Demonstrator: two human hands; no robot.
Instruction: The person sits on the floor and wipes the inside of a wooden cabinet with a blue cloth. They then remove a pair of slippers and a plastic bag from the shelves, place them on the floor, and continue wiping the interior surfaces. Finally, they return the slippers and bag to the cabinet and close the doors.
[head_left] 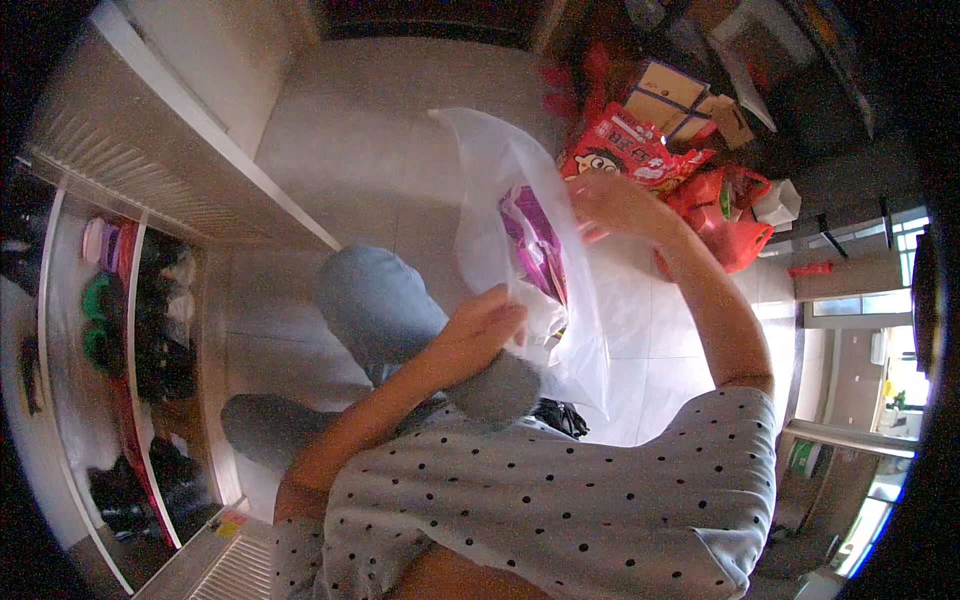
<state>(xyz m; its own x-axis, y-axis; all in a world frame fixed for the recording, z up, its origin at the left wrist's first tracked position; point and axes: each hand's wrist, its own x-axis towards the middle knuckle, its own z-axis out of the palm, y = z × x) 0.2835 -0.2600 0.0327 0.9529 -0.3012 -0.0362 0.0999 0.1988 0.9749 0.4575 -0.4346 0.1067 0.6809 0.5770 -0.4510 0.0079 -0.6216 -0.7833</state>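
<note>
A translucent white plastic bag [480, 165] hangs spread between my two hands above the floor. Inside its mouth a shiny purple packet [533, 238] shows, with a whitish wrapper just below it. My left hand [490, 322] is closed at the near left edge of the bag, its fingers pinching the plastic. At the bag's far right side is my right hand [612, 207], palm downward with the fingers bent. Its fingertips lie against or behind the plastic, so their grip is unclear.
To the right on the floor lie a red printed snack bag [625, 150], a red carrier bag [725, 215] and an opened cardboard box [670, 95]. Along the left, an open-doored cabinet [140, 300] holds shoes, including green ones [97, 320]. My bent knee [375, 295] rises beside the bag.
</note>
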